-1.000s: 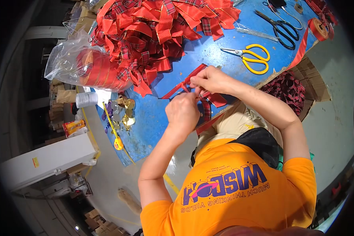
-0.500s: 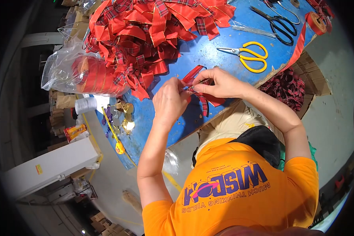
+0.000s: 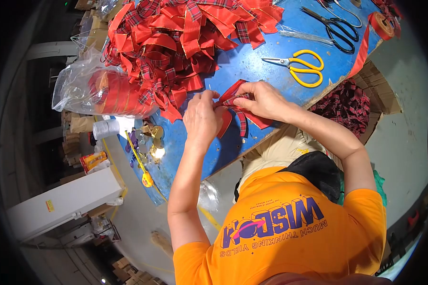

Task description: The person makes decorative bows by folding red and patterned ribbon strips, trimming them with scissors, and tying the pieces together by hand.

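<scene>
A bow of red and tartan ribbon point(image 3: 244, 124) is between my hands, just above the blue table near its front edge. My right hand point(image 3: 265, 103) pinches it from the right with thumb and fingers, close to the middle. On the left side, my left hand point(image 3: 202, 118) has thumb and fingertips closed at the bow's centre; whatever fine piece they grip there is hidden. Red and tartan tails hang below, and a red loop sticks up between the hands. Yellow-handled scissors point(image 3: 305, 69) lie beyond my right hand.
A large heap of red and tartan bows point(image 3: 176, 42) covers the table's far left. Near it lies a plastic bag of ribbon rolls point(image 3: 111, 92). Black scissors point(image 3: 340, 33), thin wires point(image 3: 304, 35) and a red ribbon roll point(image 3: 381, 26) lie far right. A cardboard box point(image 3: 378, 90) holds tartan pieces.
My left hand has shifted slightly left and its fingers have spread a little from the bow's middle. A red tail now shows beside it. My right hand stays on the bow.
</scene>
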### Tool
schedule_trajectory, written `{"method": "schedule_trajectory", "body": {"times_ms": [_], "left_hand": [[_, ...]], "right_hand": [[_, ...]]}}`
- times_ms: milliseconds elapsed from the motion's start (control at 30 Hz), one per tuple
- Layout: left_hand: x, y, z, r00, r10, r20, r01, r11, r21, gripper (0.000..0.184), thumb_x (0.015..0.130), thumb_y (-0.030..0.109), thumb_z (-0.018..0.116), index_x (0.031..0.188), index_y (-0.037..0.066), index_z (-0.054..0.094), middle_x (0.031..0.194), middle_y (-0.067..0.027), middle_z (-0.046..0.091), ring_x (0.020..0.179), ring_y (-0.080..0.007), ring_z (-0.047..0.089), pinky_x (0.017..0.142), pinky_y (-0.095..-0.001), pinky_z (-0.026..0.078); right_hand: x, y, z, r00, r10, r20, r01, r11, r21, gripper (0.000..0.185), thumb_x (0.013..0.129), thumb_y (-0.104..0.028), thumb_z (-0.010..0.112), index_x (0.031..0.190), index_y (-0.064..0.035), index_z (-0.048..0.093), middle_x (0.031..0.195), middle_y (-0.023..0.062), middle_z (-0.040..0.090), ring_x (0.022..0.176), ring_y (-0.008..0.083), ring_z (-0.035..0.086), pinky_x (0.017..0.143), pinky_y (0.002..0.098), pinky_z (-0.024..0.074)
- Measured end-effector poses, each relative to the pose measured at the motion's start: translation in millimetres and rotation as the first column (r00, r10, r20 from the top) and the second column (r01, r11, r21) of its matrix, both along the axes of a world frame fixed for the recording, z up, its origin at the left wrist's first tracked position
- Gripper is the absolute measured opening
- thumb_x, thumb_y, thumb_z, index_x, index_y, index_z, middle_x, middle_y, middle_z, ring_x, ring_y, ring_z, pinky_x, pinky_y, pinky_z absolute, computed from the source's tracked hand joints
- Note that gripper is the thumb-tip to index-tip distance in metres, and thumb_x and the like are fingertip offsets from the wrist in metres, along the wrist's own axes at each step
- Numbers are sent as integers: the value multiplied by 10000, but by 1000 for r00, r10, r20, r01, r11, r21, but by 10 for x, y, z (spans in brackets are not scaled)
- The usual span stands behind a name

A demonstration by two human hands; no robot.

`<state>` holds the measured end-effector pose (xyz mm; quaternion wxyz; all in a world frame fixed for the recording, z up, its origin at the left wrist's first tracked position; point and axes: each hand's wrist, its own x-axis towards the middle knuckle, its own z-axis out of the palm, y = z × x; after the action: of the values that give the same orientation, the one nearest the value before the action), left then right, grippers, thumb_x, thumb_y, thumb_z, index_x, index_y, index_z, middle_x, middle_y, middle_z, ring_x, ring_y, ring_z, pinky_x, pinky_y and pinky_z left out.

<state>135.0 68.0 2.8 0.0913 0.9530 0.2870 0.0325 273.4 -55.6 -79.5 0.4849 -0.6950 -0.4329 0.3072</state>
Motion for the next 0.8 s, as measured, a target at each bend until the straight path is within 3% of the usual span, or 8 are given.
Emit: {"method": "schedule_trajectory", "body": {"times_ms": [267, 367, 567, 633, 667, 733, 767, 800], "left_hand": [[41, 93, -32, 991, -42, -123, 47, 998, 35, 366, 774, 309, 793, 1080, 115, 741, 933, -143, 712, 890, -324, 681, 761, -425, 514], [90, 134, -25, 983, -9, -185, -15, 992, -128, 342, 789, 325, 783, 1033, 87, 748, 857, -163, 720, 861, -336, 694, 746, -420, 520], [160, 239, -40, 969, -2, -247, -55, 974, -222, 332, 785, 317, 790, 974, 48, 747, 805, -159, 715, 806, -314, 702, 718, -414, 519], [174, 313, -87, 969, -17, -246, -49, 964, -260, 324, 773, 273, 804, 947, 7, 740, 784, -153, 716, 753, -260, 706, 690, -390, 527], [179, 339, -90, 970, -14, -243, -60, 953, -296, 320, 772, 259, 806, 942, -3, 739, 776, -151, 717, 739, -246, 705, 682, -383, 528], [193, 403, -102, 973, -24, -231, -64, 929, -363, 293, 769, 214, 811, 919, -26, 738, 750, -135, 715, 689, -189, 686, 657, -358, 528], [205, 470, -154, 966, -6, -257, -106, 901, -422, 333, 710, 300, 831, 869, 16, 758, 823, -177, 725, 828, -314, 711, 762, -415, 534], [212, 498, -171, 966, -20, -258, -100, 891, -443, 330, 708, 299, 832, 861, 16, 757, 806, -165, 726, 810, -296, 714, 749, -406, 535]], "right_hand": [[-40, 25, 81, 996, -83, 32, 83, 997, 2, 225, 880, -252, 705, 1009, -70, 737, 846, 148, 731, 744, 251, 704, 685, 370, 534], [-51, 25, 132, 991, -108, 75, 110, 994, -26, 232, 880, -275, 700, 1003, -82, 742, 828, 143, 728, 719, 256, 700, 673, 375, 535], [-114, 27, 72, 965, -186, 185, 183, 983, 31, 225, 878, -266, 712, 956, -55, 711, 744, 129, 702, 663, 270, 680, 629, 381, 526], [-190, -36, 92, 919, -275, 282, 265, 961, 71, 227, 878, -250, 722, 912, -28, 683, 707, 126, 683, 648, 275, 671, 609, 378, 520], [-246, -103, 126, 924, -313, 221, 292, 949, 120, 299, 877, -293, 709, 964, -30, 596, 708, 142, 671, 689, 342, 670, 607, 444, 518], [-405, -230, 159, 975, -173, 140, 170, 985, 32, 316, 901, -233, 699, 1096, -18, 572, 698, 114, 655, 625, 247, 658, 570, 403, 501], [-463, -286, 163, 990, -105, 94, 107, 994, -11, 341, 913, -203, 694, 1162, -11, 561, 693, 100, 647, 593, 199, 652, 551, 382, 493], [-546, -295, 86, 991, -12, -137, 12, 1000, -4, 371, 962, -234, 629, 1234, -9, 518, 719, 86, 658, 570, 155, 644, 486, 333, 471]]}}
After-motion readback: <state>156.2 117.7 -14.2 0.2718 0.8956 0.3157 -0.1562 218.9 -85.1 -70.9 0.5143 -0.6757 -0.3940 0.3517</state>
